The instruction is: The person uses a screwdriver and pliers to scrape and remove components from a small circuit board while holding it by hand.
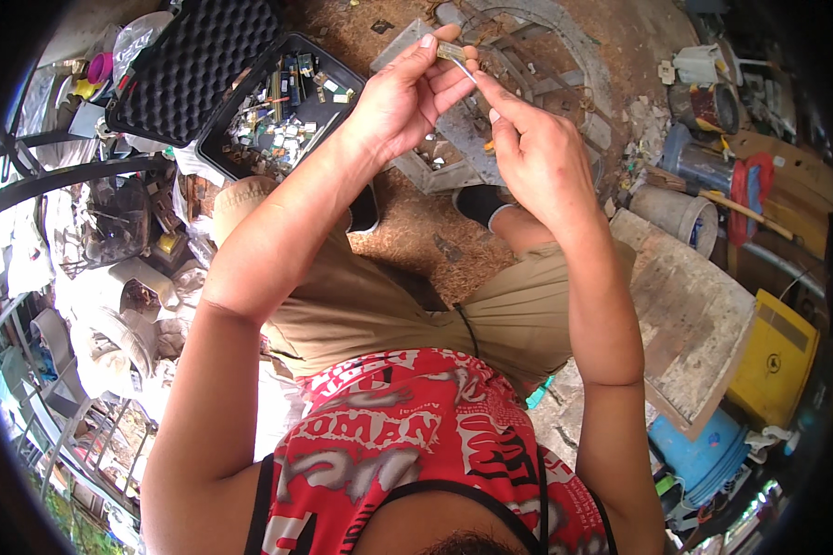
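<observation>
My left hand (pixel 407 88) is raised above the floor, its thumb and fingers pinching a small rectangular, gold-coloured part (pixel 451 52) that looks like a piece of electronics. From the right, my right hand (pixel 543 153) closes around a thin tool like a screwdriver. Its metal shaft (pixel 466 70) points up and left, with the tip at the small part. A bit of its orange handle (pixel 490 145) shows below my fingers; the rest is hidden in my grip. The two hands are close together, and the part's exact kind is too small to make out.
An open black case (pixel 211 148) with small circuit boards and loose pieces lies to the left, its foam-lined lid (pixel 199 60) folded back. Beneath my hands is a grey metal frame (pixel 472 153). A worn board (pixel 680 319), yellow case (pixel 776 356) and blue bucket (pixel 699 453) are right.
</observation>
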`<state>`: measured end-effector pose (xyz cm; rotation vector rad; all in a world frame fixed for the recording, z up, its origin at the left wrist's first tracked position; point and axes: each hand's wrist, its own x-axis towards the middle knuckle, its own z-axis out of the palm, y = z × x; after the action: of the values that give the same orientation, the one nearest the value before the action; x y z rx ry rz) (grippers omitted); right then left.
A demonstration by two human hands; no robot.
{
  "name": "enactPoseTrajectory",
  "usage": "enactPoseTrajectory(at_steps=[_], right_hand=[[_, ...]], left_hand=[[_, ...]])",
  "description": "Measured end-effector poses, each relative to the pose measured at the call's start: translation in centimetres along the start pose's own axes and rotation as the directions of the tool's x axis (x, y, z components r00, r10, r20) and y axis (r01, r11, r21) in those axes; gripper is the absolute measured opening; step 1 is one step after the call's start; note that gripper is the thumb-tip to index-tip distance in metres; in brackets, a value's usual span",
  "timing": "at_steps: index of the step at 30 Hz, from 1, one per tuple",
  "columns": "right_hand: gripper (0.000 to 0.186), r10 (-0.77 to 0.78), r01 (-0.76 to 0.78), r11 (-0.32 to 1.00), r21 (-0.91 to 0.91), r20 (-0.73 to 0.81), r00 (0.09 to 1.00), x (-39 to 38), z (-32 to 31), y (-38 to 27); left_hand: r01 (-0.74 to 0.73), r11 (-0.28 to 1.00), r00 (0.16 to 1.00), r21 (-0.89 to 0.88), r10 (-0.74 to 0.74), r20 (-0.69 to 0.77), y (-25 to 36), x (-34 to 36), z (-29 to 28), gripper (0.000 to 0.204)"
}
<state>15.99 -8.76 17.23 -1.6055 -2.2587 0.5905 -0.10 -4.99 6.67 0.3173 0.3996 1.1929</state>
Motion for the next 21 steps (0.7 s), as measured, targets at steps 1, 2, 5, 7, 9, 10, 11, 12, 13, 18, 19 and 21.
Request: enactPoseTrajectory(at_steps=[1,2,5,7,9,10,11,12,13,18,19,21], right_hand=[[0.041,-0.001,0.001,1.0,-0.007,-0.001,1.0,0.0,0.0,0.0],[0.04,0.002,-0.002,1.0,-0.013,0.007,1.0,0.0,-0.1,0.1],[0.04,0.014,-0.013,1.0,-0.013,0.038,0.999,0.2,-0.5,0.3],[0.04,0.019,-0.019,1.0,0.003,0.067,0.998,0.4,-0.9,0.3],[0.039,0.007,-0.006,1.0,-0.016,0.071,0.997,0.6,-1.2,0.3],[0.039,0.001,0.001,1.0,-0.025,0.073,0.997,0.7,-1.3,0.3],[0.038,-0.017,0.018,1.0,-0.011,0.059,0.998,0.8,-1.2,0.4],[0.037,-0.034,0.034,0.999,0.002,0.044,0.998,1.0,-1.0,0.4],[0.036,-0.051,0.05,0.999,0.015,0.029,0.998,1.0,-0.7,0.3],[0.04,0.04,-0.032,0.996,0.087,-0.098,0.994,0.3,2.7,0.0],[0.041,0.108,-0.102,0.99,0.098,-0.057,0.993,0.2,2.9,-0.5],[0.045,0.087,-0.074,0.992,0.099,-0.14,0.986,0.0,4.5,-0.2]], left_hand=[[-0.008,1.0,1.0,0.009,0.008,0.005,0.0,0.0,0.0,0.041],[-0.016,1.0,1.0,0.019,0.016,0.01,0.0,0.1,0.0,0.041],[-0.022,0.998,1.0,0.066,0.021,0.013,0.1,0.2,-0.1,0.041],[-0.036,0.994,0.999,0.102,0.033,0.023,0.3,0.2,-0.1,0.04],[-0.04,0.99,0.999,0.139,0.039,0.014,0.3,0.2,-0.1,0.039],[-0.038,0.987,0.999,0.158,0.039,-0.001,0.3,0.2,-0.1,0.038],[-0.036,0.984,0.999,0.177,0.04,-0.016,0.2,0.2,-0.2,0.037],[-0.049,0.984,0.998,0.17,0.055,-0.03,0.0,0.3,-0.3,0.035],[-0.063,0.985,0.996,0.163,0.072,-0.045,-0.2,0.4,-0.4,0.034],[-0.123,0.983,0.976,0.137,0.144,-0.161,-0.3,0.3,0.6,0.03],[-0.123,0.981,0.973,0.15,0.149,-0.178,-0.3,0.3,0.5,0.03],[-0.128,0.978,0.967,0.163,0.159,-0.198,-0.4,0.5,0.4,0.029]])
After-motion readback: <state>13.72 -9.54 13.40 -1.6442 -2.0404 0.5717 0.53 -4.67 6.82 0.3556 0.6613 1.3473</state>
